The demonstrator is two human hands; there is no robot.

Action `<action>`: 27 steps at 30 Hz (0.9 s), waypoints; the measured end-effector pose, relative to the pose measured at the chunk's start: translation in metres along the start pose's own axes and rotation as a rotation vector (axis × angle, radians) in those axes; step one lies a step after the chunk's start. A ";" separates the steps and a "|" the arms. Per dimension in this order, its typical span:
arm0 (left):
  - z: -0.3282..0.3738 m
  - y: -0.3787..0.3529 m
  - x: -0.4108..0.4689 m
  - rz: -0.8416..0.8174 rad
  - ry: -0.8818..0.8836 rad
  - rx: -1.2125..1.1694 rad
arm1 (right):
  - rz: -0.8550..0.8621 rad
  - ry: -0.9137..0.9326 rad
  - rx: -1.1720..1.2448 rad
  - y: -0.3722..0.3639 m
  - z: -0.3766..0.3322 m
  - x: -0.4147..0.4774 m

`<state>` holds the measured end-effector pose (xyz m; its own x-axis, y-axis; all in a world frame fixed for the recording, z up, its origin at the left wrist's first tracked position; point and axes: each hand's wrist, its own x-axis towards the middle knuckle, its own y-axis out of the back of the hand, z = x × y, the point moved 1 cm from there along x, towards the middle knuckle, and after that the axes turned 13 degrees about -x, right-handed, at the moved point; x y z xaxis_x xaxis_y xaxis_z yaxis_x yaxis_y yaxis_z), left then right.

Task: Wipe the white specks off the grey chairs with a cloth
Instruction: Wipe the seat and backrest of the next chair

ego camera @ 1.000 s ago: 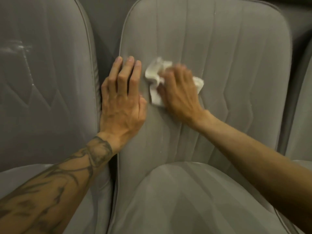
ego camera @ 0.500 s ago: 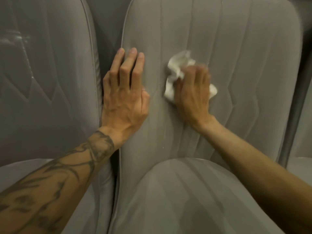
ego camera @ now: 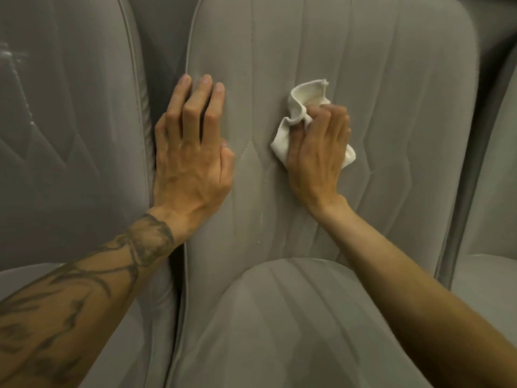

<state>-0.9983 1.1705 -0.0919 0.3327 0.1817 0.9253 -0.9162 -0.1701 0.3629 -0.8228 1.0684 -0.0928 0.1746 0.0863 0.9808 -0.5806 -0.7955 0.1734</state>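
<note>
A grey upholstered chair (ego camera: 405, 93) fills the middle of the view, its backrest stitched in vertical lines. My right hand (ego camera: 319, 152) grips a crumpled white cloth (ego camera: 302, 107) and presses it against the middle of that backrest. Flat on the backrest's left edge lies my left hand (ego camera: 193, 152), fingers straight and pointing up. A few small white specks (ego camera: 258, 242) show on the fabric below and between the two hands.
A second grey chair (ego camera: 70, 121) stands at the left with pale smears near its upper left. The seat cushion (ego camera: 293, 326) of the middle chair lies below my arms. A third chair's edge (ego camera: 498, 177) shows at the right.
My right hand has carried the cloth to the right across the backrest, away from my left hand. My left hand has stayed on the backrest's left edge.
</note>
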 end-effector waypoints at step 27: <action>0.005 0.012 0.004 -0.078 0.017 -0.030 | -0.300 -0.162 0.353 0.028 -0.089 -0.036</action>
<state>-1.0074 1.1644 -0.0834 0.3995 0.2095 0.8925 -0.8941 -0.1261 0.4298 -0.9163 1.0964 -0.1149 0.4307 0.2704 0.8611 -0.1858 -0.9071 0.3778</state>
